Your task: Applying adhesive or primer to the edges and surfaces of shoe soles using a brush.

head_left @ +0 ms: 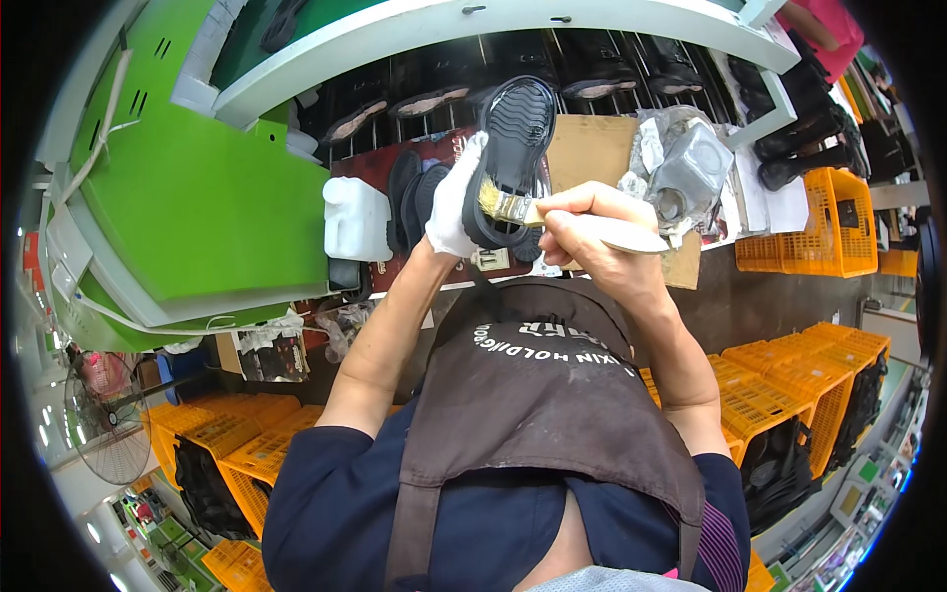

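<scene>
Gloved, the left hand (456, 202) closes its grip on an upturned black shoe (511, 158), sole showing, while the bare right hand (597, 237) pinches a pale-handled brush (552, 219), its bristles touching the shoe's side edge. Even coating likely calls for steady strokes along that edge. Left of the shoe stands a white plastic jug (355, 219); behind it lies brown cardboard (592, 148); right of it, orange crates (824, 222).

Bright, even indoor light, soft shadows, sharp centre, strong fisheye bending and black vignette at the rim
</scene>
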`<state>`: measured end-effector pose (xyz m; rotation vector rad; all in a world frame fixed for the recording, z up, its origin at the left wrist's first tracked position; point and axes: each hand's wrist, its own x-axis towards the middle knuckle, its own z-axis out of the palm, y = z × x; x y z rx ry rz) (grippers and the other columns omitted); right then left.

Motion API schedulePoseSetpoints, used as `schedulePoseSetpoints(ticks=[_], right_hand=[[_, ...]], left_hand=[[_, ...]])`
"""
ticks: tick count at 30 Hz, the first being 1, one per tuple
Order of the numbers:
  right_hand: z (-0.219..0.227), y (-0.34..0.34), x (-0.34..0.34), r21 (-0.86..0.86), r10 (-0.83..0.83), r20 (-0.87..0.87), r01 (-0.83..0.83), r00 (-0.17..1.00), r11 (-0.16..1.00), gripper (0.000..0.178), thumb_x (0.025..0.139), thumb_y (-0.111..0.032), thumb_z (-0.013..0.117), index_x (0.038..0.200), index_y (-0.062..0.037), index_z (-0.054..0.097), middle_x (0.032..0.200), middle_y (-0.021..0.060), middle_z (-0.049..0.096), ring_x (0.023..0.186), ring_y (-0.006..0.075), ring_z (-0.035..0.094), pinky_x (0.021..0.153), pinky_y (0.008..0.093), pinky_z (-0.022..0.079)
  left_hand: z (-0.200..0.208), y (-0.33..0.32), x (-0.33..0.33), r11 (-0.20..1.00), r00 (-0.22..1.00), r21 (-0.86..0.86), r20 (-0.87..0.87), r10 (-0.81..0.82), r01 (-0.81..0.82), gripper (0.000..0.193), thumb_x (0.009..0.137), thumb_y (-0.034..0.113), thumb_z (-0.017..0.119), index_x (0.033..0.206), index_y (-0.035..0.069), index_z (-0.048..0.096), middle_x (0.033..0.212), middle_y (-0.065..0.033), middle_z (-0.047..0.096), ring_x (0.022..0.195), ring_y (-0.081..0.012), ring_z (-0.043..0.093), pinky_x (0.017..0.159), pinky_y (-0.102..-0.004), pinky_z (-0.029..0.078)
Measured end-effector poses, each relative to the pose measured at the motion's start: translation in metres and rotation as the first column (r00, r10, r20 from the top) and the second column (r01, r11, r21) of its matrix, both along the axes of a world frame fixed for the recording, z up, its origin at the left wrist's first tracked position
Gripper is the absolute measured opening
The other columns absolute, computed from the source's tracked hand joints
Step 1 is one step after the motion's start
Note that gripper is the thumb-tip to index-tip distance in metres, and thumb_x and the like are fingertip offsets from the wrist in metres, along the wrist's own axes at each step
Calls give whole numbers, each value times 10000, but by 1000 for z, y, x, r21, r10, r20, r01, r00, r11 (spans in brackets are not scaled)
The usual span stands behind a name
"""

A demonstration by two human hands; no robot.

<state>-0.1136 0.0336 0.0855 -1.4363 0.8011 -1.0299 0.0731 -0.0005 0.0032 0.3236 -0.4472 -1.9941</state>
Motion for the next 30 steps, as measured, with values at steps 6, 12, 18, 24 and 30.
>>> schedulePoseSetpoints(ticks=[6, 12, 18, 24, 30], right_hand=[[10, 1, -3, 69, 74, 14, -75, 997, 995, 121, 847, -23, 604, 922, 66, 636, 758, 73, 627, 623, 85, 611, 560, 202, 521], [23, -10, -13, 71, 241, -35, -238, 970, 969, 134, 836, -58, 633, 928, 39, 643, 749, 57, 638, 630, 85, 613, 570, 206, 513], [30, -35, -22, -18, 455, -114, -459, 883, 888, 194, 786, -67, 687, 915, 63, 623, 795, 123, 638, 634, 140, 615, 556, 221, 491], [30, -58, -24, -126, 614, -198, -641, 764, 757, 204, 773, -128, 717, 924, -4, 658, 871, 78, 673, 836, 158, 639, 731, 263, 498], [34, -73, -25, -151, 717, -282, -768, 637, 623, 163, 801, -88, 680, 946, -14, 662, 898, 76, 673, 845, 155, 632, 756, 270, 489]], left_hand=[[26, 5, -7, 977, 1000, 211, -4, -6, 7, 385, 981, 310, 350, 1212, 35, 488, 1105, -110, 593, 921, -210, 607, 821, -347, 512], [41, 12, -3, 968, 977, 212, 133, -164, 134, 299, 946, 154, 449, 1176, -22, 523, 1096, -139, 609, 964, -191, 616, 852, -305, 523], [55, 15, 2, 945, 818, 17, 496, -291, 326, 294, 875, 16, 531, 1166, -28, 541, 1076, -118, 618, 932, -157, 618, 840, -279, 527], [32, 6, 7, 803, 636, -258, 749, -185, 538, 495, 695, 32, 735, 1162, 31, 569, 1043, -56, 645, 897, -83, 592, 818, -239, 500], [21, -4, 8, 678, 543, -280, 814, -208, 679, 543, 662, 28, 747, 1174, 37, 567, 1025, -50, 650, 849, -64, 568, 796, -234, 494]])
